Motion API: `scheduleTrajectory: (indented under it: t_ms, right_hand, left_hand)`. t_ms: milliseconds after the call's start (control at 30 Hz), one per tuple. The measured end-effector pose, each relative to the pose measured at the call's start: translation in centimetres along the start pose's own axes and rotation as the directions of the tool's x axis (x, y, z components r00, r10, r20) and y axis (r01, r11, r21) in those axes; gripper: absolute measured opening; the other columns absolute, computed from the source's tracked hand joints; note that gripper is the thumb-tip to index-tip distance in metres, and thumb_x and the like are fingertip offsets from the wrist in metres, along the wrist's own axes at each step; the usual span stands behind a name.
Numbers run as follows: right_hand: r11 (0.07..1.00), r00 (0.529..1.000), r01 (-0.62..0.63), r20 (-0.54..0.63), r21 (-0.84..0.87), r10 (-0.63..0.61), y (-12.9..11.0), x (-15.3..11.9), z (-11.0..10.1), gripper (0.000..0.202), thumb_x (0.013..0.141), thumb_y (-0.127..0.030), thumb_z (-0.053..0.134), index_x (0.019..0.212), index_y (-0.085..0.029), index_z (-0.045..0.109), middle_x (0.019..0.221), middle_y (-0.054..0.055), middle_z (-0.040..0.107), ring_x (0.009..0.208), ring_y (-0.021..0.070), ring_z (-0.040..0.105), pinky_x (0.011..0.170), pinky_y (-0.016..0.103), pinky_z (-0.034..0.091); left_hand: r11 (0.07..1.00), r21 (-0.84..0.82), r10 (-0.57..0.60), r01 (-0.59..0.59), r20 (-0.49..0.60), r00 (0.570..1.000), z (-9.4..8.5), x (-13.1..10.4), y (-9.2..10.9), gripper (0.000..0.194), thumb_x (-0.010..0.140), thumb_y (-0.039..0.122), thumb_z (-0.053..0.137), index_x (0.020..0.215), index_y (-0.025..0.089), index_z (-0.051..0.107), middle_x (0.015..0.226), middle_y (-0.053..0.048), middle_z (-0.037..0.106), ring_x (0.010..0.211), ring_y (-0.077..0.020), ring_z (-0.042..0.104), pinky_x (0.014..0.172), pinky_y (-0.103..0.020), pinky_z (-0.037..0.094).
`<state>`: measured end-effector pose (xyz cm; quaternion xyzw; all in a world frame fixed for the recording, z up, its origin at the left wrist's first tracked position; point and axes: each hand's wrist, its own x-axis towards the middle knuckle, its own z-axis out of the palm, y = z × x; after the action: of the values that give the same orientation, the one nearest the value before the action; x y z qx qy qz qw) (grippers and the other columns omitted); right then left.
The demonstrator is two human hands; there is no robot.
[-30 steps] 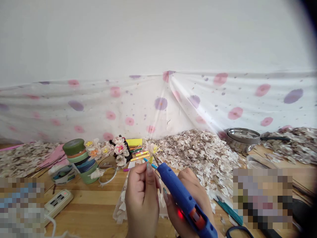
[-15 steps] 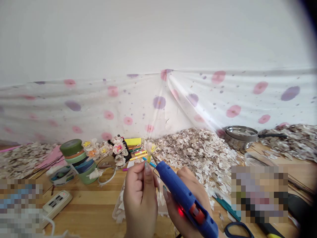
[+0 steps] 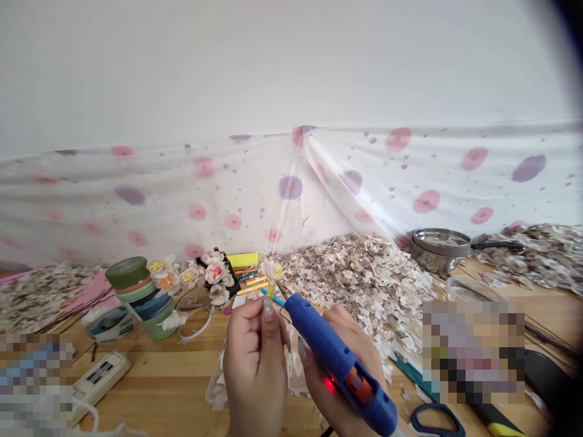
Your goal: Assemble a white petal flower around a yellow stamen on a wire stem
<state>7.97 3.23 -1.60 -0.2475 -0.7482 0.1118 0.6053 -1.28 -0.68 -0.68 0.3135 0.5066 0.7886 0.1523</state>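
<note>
Near the bottom middle, my left hand [image 3: 259, 355] pinches the yellow base of a small flower [image 3: 272, 273] with pale petals, held upright between thumb and fingers. My right hand [image 3: 350, 358] is wrapped round a blue glue gun [image 3: 339, 361] that glows red at its side. The gun points up and left, its tip close to the flower's right side; whether they touch is unclear. Behind lies a big heap of pale petals [image 3: 359, 273]. Finished-looking flowers [image 3: 216, 273] stand to the left, beside a green-lidded container [image 3: 127, 273].
Metal bowls [image 3: 441, 246] stand at the back right. Scissors [image 3: 437, 420] and a teal-handled tool [image 3: 414, 376] lie at the lower right. A power strip [image 3: 100, 385] is at the lower left. A petal heap [image 3: 39, 294] sits on the far left.
The whole view has shifted slightly. The flower in my left hand stands a little more upright, and the glue gun's tip stays beside it.
</note>
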Motion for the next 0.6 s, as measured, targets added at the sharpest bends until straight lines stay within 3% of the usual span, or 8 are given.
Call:
scheduleTrajectory:
  t_ms: [367, 600]
  right_hand:
    - [0.999, 0.998, 0.035, 0.05, 0.002, -0.035, 0.6, 0.5, -0.5, 0.031, 0.083, -0.014, 0.053, 0.059, -0.022, 0.034, 0.051, -0.004, 0.049, 0.048, 0.0103, 0.048, 0.049, 0.023, 0.043]
    - [1.0, 1.0, 0.004, -0.019, 0.015, -0.004, 0.1, 0.7, -0.3, 0.032, 0.082, -0.015, 0.052, 0.058, -0.021, 0.032, 0.049, -0.005, 0.046, 0.047, 0.0093, 0.048, 0.047, 0.021, 0.04]
  left_hand:
    - [0.996, 0.086, -0.016, 0.012, 0.045, 0.999, -0.4, 0.2, 0.0, 0.043, 0.079, 0.059, 0.07, 0.087, 0.018, 0.059, 0.055, 0.005, 0.057, 0.044, -0.0073, 0.047, 0.037, -0.016, 0.036]
    - [0.985, -0.061, -0.16, 0.164, 0.072, 0.985, -0.2, 0.3, -0.1, 0.049, 0.069, 0.059, 0.08, 0.086, 0.017, 0.06, 0.055, 0.005, 0.059, 0.045, -0.0075, 0.054, 0.04, -0.014, 0.043]
